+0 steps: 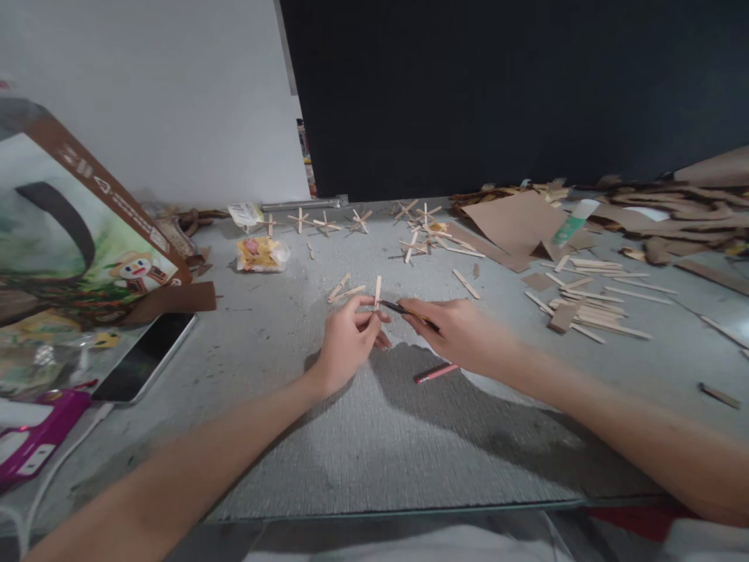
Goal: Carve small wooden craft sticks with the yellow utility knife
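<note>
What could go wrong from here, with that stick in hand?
1. The dark-tipped tool in the right hand meets the wooden stick right by the left hand's fingers; a slip might nick them.
2. The stick is held in the fingers, off the table, so it may twist or snap under force.
3. The red pencil lies close to the right wrist; it might get knocked.

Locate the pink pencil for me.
In the head view, the pink pencil lies on the table, right of centre, just below the right hand.
</note>
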Action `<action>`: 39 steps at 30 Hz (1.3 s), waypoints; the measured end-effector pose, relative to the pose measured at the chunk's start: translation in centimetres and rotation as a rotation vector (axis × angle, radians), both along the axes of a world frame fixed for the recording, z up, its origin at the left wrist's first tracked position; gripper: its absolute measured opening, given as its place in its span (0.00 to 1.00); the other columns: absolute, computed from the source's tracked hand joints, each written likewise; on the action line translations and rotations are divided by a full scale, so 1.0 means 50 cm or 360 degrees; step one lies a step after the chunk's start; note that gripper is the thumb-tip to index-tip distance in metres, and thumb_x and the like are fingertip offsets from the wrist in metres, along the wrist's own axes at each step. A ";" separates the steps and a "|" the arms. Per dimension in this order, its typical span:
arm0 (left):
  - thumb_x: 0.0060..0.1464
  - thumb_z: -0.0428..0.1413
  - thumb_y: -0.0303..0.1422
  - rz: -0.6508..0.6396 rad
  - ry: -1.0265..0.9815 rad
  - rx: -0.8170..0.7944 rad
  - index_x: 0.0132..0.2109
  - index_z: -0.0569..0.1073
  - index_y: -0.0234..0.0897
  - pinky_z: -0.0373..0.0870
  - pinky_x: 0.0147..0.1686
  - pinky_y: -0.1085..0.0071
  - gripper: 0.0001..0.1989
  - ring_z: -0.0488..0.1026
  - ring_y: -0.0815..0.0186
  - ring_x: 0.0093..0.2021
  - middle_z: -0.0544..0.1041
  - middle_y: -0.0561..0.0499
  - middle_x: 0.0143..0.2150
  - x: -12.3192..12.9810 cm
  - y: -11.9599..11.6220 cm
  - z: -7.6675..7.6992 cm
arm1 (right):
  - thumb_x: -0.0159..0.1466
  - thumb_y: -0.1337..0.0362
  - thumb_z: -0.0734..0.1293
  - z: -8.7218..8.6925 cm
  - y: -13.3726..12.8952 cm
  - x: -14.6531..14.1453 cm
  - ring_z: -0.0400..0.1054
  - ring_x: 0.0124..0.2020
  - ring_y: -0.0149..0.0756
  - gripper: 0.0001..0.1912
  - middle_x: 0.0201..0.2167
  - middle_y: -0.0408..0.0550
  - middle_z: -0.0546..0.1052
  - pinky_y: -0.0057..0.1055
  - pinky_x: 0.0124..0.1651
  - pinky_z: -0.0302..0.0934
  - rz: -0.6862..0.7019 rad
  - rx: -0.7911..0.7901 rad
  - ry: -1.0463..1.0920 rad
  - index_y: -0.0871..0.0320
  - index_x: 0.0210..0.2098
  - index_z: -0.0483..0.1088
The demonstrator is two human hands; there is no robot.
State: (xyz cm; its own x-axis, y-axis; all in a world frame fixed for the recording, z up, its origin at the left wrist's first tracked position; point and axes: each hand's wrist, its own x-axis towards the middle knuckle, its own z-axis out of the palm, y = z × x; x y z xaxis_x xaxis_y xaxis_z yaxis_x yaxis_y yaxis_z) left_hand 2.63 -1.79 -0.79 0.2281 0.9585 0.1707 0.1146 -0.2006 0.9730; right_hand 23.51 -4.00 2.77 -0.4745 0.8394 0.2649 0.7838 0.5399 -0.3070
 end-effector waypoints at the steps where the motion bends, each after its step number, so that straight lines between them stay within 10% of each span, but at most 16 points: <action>1: 0.63 0.58 0.35 0.0001 0.0014 0.0014 0.45 0.70 0.38 0.81 0.26 0.68 0.07 0.80 0.66 0.22 0.83 0.50 0.34 0.000 -0.001 0.000 | 0.74 0.62 0.56 0.000 -0.001 -0.002 0.61 0.22 0.32 0.16 0.26 0.46 0.75 0.30 0.28 0.44 -0.0001 -0.0021 0.0014 0.57 0.49 0.74; 39: 0.69 0.51 0.31 -0.0007 0.0569 0.0445 0.51 0.74 0.38 0.66 0.25 0.73 0.09 0.71 0.71 0.20 0.74 0.58 0.23 -0.007 0.000 -0.024 | 0.73 0.59 0.57 0.004 -0.020 -0.036 0.53 0.16 0.30 0.14 0.16 0.36 0.62 0.28 0.21 0.46 -0.0164 -0.0559 0.0487 0.55 0.41 0.73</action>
State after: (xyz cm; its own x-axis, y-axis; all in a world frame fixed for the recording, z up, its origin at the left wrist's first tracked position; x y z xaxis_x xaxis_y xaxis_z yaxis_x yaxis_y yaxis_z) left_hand 2.27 -1.78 -1.99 0.3237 0.8856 0.3329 0.4321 -0.4514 0.7807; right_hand 21.71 -5.02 2.98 -0.3287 0.9417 0.0714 0.6729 0.2866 -0.6819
